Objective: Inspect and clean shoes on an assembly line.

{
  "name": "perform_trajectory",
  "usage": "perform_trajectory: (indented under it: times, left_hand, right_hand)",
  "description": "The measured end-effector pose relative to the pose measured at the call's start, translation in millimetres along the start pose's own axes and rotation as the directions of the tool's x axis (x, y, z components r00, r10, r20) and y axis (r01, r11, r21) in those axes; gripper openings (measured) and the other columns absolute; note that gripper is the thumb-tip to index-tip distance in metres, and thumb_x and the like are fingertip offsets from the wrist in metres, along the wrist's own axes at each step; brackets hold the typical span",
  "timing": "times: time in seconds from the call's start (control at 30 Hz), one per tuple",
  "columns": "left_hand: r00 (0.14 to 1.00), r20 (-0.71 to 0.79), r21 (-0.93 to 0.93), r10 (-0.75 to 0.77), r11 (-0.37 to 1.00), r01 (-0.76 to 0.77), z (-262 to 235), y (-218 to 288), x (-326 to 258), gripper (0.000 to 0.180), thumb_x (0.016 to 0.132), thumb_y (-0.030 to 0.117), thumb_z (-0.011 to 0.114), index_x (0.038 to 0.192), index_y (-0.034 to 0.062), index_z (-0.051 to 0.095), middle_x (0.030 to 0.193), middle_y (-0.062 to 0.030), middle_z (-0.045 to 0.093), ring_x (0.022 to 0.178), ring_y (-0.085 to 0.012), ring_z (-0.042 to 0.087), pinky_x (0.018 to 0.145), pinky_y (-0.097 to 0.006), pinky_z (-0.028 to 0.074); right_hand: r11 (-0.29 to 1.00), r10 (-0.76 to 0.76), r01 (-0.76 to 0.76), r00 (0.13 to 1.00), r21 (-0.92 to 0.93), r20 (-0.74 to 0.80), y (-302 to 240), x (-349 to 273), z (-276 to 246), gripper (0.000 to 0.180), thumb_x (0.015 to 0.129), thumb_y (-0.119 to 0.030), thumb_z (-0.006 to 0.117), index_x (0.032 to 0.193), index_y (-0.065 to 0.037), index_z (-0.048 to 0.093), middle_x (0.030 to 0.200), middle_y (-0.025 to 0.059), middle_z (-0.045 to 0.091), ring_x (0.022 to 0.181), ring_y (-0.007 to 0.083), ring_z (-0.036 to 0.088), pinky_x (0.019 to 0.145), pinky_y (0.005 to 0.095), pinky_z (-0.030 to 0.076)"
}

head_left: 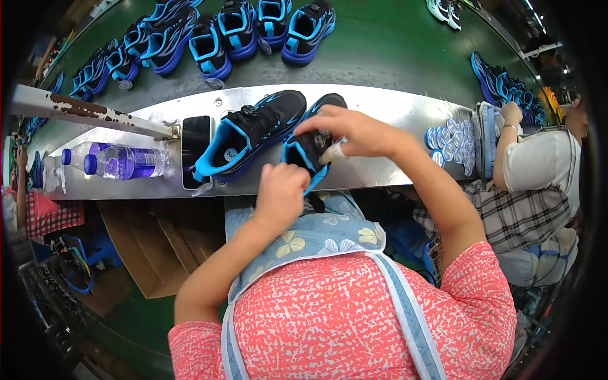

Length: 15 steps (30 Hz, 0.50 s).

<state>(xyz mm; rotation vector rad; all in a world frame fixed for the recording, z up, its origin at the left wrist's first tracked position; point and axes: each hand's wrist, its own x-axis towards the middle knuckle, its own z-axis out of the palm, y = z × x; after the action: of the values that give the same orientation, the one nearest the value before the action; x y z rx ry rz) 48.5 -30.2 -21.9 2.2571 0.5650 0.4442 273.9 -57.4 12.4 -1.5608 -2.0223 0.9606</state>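
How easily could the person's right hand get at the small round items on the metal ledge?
Probably yes: nothing visible stands between the right hand and the small round items, though it is occupied at the black-and-blue shoe.

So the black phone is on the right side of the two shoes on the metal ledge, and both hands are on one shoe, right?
Not quite: the head view shows the black phone to the left of the two shoes on the metal ledge. Both hands are on one shoe.
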Motion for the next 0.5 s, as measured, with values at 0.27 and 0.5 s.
perform_trajectory:
  times: [0.27, 0.5]
  left_hand:
    - [0.96, -0.044, -0.261, -0.277, 0.931, 0.257, -11, -10, 13, 0.014, 0.081, 0.004, 0.048, 0.072, 0.0003, 0.059, 0.065, -0.009, 0.058, 0.063, -0.0176, 0.056, 0.056, -0.03, 0.042]
    - [0.741, 0.531, -0.49, -0.411, 0.565, 0.664, -33, 4, 29, 0.023, 0.086, 0.017, 0.059, 0.084, -0.0047, 0.064, 0.067, -0.0072, 0.063, 0.052, -0.0117, 0.058, 0.052, -0.022, 0.041]
  right_hand:
    - [0.946, -0.104, 0.095, 0.995, -0.309, -0.012, -22, -21, 17, 0.039, 0.074, -0.012, 0.063, 0.111, -0.006, 0.053, 0.084, 0.0146, 0.061, 0.079, 0.0331, 0.064, 0.067, 0.0418, 0.051]
    - [0.996, -0.036, 0.037, 0.999, 0.077, -0.012, -28, -22, 11, 0.058, 0.083, -0.015, 0.056, 0.138, -0.009, 0.037, 0.091, 0.0179, 0.054, 0.083, 0.0371, 0.057, 0.072, 0.0427, 0.047]
